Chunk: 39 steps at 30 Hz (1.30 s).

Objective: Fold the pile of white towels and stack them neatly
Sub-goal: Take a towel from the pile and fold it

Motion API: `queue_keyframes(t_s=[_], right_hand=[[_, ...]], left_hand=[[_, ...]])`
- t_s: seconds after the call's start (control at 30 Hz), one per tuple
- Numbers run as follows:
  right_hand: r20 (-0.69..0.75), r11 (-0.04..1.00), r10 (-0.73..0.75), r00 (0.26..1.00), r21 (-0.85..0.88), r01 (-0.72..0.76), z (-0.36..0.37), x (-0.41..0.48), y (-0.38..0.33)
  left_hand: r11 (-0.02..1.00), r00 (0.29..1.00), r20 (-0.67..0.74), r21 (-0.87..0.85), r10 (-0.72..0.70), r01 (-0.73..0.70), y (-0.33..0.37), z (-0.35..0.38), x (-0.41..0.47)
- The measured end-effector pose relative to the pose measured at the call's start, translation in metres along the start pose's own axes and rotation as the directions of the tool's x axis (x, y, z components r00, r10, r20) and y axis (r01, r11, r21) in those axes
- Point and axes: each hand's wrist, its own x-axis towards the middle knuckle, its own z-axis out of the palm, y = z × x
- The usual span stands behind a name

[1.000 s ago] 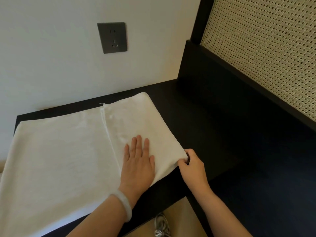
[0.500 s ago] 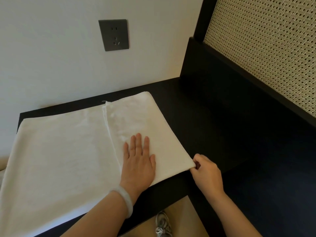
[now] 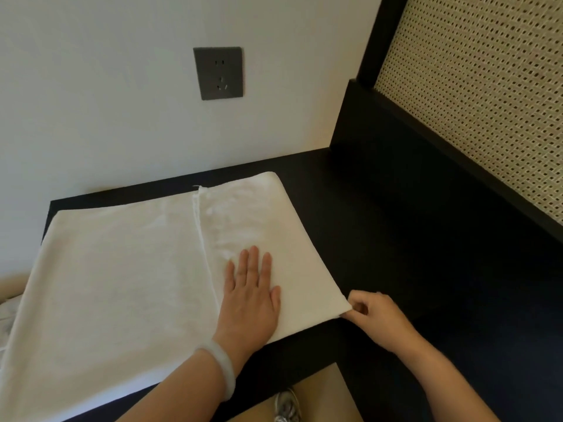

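My right hand (image 3: 377, 318) curls at the near right corner of the white towel (image 3: 122, 284). Thumb and forefinger appear to pinch the cloth, though my knuckles partly hide the corner itself. My left hand (image 3: 251, 295) lies flat with its fingers (image 3: 253, 263) straight and close together, pressing the folded-over flap just beside its hemmed edge. A pale bangle (image 3: 219, 373) circles that wrist.

The towel is spread across the dark tabletop (image 3: 396, 239), with its right part doubled over and the rest running out toward the left of the view. To do this fold well, I judge, the flat palm should pin the layers. The pinched corner can then be drawn taut and squared with the edge beneath it, and the crease smoothed outward.

More white cloth (image 3: 6, 318) shows at the far left, probably the rest of the pile. A grey wall socket (image 3: 218, 73) sits behind, and a woven cane panel (image 3: 487, 102) in a dark frame stands at right. A shoe (image 3: 286, 406) shows on the floor below.
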Motion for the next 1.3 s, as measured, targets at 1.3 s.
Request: queue_keyframes(t_s=[1.3], right_hand=[[-0.035, 0.832, -0.309, 0.950, -0.493, 0.253, -0.014, 0.252, -0.148]], left_hand=[[0.969, 0.967, -0.087, -0.083, -0.240, 0.233, -0.050, -0.009, 0.052]])
